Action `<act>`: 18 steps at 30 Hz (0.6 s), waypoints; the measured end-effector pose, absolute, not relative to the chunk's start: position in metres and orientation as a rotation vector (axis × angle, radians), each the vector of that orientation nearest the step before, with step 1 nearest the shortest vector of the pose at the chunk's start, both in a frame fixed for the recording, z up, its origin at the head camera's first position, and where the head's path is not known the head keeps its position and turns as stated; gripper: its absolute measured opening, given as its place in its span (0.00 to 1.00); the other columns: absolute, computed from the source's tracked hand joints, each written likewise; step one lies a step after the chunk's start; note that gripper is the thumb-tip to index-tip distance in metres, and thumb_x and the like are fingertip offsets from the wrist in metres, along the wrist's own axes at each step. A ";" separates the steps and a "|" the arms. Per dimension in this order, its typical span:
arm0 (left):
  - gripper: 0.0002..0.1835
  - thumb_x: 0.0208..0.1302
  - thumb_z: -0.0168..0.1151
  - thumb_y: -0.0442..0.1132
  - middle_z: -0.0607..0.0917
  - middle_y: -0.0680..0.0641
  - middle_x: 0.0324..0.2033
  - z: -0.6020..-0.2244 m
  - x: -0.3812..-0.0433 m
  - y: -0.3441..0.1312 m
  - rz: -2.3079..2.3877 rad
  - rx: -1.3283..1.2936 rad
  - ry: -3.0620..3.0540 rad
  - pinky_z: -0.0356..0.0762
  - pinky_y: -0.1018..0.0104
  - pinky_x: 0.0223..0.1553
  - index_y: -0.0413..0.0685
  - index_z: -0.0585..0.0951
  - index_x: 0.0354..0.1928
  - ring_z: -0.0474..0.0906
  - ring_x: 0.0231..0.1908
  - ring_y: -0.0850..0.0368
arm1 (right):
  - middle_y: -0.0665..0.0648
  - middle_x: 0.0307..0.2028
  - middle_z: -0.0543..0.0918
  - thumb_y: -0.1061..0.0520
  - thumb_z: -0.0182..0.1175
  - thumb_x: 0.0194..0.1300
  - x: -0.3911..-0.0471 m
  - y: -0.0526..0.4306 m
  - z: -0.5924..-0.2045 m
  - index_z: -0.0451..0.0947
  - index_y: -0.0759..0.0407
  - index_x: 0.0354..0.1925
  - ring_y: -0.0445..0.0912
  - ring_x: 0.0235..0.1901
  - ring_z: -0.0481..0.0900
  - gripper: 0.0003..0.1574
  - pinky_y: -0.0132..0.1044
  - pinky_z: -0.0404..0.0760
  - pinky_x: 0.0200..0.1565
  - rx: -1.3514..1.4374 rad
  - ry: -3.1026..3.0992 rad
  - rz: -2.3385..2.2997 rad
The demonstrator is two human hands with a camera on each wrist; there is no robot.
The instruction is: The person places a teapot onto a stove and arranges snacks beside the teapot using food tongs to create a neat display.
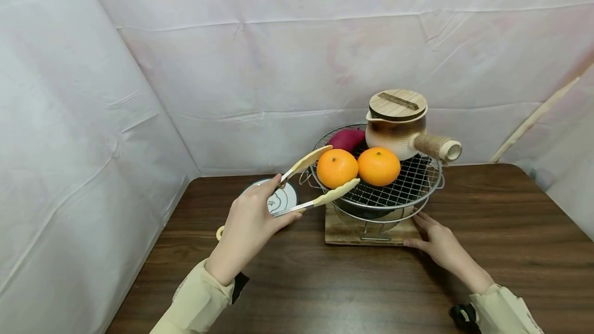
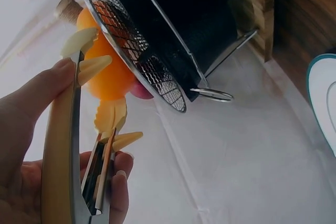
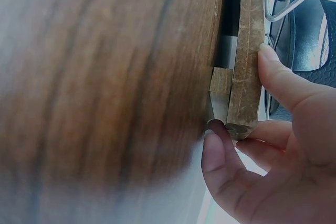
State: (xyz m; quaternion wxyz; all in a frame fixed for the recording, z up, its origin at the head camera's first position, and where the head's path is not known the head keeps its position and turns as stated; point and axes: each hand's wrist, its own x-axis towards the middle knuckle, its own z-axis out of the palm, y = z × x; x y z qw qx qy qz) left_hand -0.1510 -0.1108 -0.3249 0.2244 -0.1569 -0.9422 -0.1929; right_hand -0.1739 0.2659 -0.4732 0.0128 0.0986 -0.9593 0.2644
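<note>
My left hand [image 1: 248,223] holds a pair of tongs [image 1: 335,193] with cream tips. The tips are spread on either side of the left orange [image 1: 337,168], which sits on the round wire grill rack [image 1: 413,182]. Beside it lies a second orange [image 1: 379,167]. In the left wrist view the thumb and fingers are on the two arms of the tongs [image 2: 60,145]. My right hand [image 1: 443,249] grips the right end of the wooden board [image 1: 345,235] under the stove. In the right wrist view, the thumb is on the board's [image 3: 247,72] top and a finger beneath its edge.
A clay teapot [image 1: 394,135] with a wooden lid stands at the back of the rack, its side handle [image 1: 429,145] pointing right. A purple sweet potato [image 1: 346,139] lies behind the oranges. A white plate [image 1: 284,200] is partly hidden behind my left hand. White cloth [image 1: 278,66] hangs behind the table.
</note>
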 end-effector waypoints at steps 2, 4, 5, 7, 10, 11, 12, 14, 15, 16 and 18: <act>0.44 0.41 0.78 0.56 0.86 0.44 0.51 -0.325 -0.151 -0.111 -0.538 -0.429 -2.595 0.79 0.53 0.51 0.45 0.77 0.61 0.82 0.50 0.49 | 0.80 0.64 0.64 0.42 0.68 0.54 -0.174 0.266 -0.473 0.63 0.79 0.64 0.75 0.60 0.65 0.54 0.66 0.69 0.56 0.307 -2.988 0.824; 0.45 0.41 0.78 0.56 0.85 0.44 0.52 -0.325 -0.152 -0.111 -0.547 -0.430 -2.591 0.79 0.53 0.53 0.44 0.76 0.62 0.82 0.51 0.48 | 0.79 0.64 0.64 0.42 0.68 0.54 -0.174 0.266 -0.473 0.63 0.79 0.64 0.75 0.60 0.65 0.54 0.65 0.69 0.56 0.308 -2.986 0.824; 0.45 0.41 0.78 0.56 0.85 0.43 0.52 -0.325 -0.152 -0.111 -0.553 -0.430 -2.589 0.78 0.53 0.53 0.44 0.75 0.62 0.82 0.52 0.48 | 0.79 0.64 0.64 0.41 0.68 0.54 -0.174 0.266 -0.473 0.63 0.79 0.64 0.75 0.60 0.65 0.54 0.65 0.69 0.56 0.309 -2.986 0.823; 0.46 0.40 0.79 0.56 0.84 0.43 0.54 -0.326 -0.153 -0.111 -0.563 -0.429 -2.586 0.78 0.53 0.54 0.44 0.75 0.63 0.81 0.52 0.47 | 0.79 0.64 0.64 0.41 0.68 0.54 -0.174 0.266 -0.473 0.63 0.79 0.64 0.75 0.60 0.65 0.54 0.65 0.69 0.56 0.311 -2.985 0.822; 0.46 0.41 0.79 0.55 0.84 0.44 0.54 -0.326 -0.153 -0.111 -0.577 -0.425 -2.585 0.78 0.53 0.54 0.44 0.75 0.63 0.81 0.52 0.48 | 0.79 0.64 0.64 0.42 0.68 0.54 -0.174 0.267 -0.474 0.64 0.79 0.63 0.75 0.60 0.65 0.54 0.65 0.69 0.56 0.310 -2.983 0.821; 0.45 0.41 0.79 0.55 0.85 0.44 0.53 -0.326 -0.153 -0.111 -0.575 -0.421 -2.584 0.78 0.53 0.53 0.45 0.75 0.63 0.81 0.51 0.48 | 0.79 0.64 0.64 0.42 0.68 0.54 -0.174 0.267 -0.474 0.64 0.79 0.63 0.75 0.60 0.65 0.54 0.65 0.69 0.56 0.310 -2.983 0.821; 0.44 0.41 0.79 0.54 0.85 0.45 0.52 -0.326 -0.154 -0.111 -0.569 -0.418 -2.584 0.79 0.54 0.52 0.45 0.75 0.63 0.82 0.50 0.49 | 0.79 0.64 0.64 0.42 0.69 0.54 -0.174 0.267 -0.474 0.64 0.79 0.63 0.75 0.60 0.66 0.54 0.65 0.69 0.56 0.310 -2.983 0.820; 0.43 0.41 0.79 0.53 0.86 0.45 0.51 -0.326 -0.154 -0.112 -0.558 -0.413 -2.582 0.79 0.54 0.50 0.46 0.76 0.62 0.82 0.49 0.50 | 0.79 0.64 0.64 0.42 0.68 0.54 -0.174 0.267 -0.474 0.64 0.79 0.63 0.75 0.60 0.66 0.54 0.65 0.69 0.56 0.308 -2.982 0.820; 0.42 0.41 0.79 0.52 0.86 0.46 0.51 -0.327 -0.155 -0.112 -0.549 -0.410 -2.581 0.79 0.54 0.49 0.46 0.76 0.62 0.82 0.48 0.50 | 0.80 0.64 0.64 0.42 0.68 0.54 -0.174 0.267 -0.474 0.64 0.79 0.63 0.75 0.60 0.66 0.54 0.65 0.69 0.56 0.307 -2.984 0.820; 0.42 0.41 0.79 0.52 0.86 0.46 0.50 -0.327 -0.155 -0.112 -0.538 -0.406 -2.579 0.79 0.55 0.49 0.46 0.77 0.61 0.82 0.48 0.50 | 0.80 0.64 0.64 0.41 0.68 0.54 -0.174 0.267 -0.474 0.64 0.79 0.63 0.75 0.60 0.66 0.54 0.65 0.69 0.56 0.307 -2.984 0.820; 0.42 0.41 0.79 0.51 0.86 0.46 0.50 -0.328 -0.155 -0.113 -0.527 -0.403 -2.575 0.79 0.54 0.48 0.46 0.77 0.61 0.82 0.48 0.50 | 0.80 0.64 0.64 0.41 0.68 0.54 -0.174 0.267 -0.474 0.64 0.79 0.63 0.75 0.60 0.66 0.54 0.66 0.69 0.56 0.307 -2.985 0.821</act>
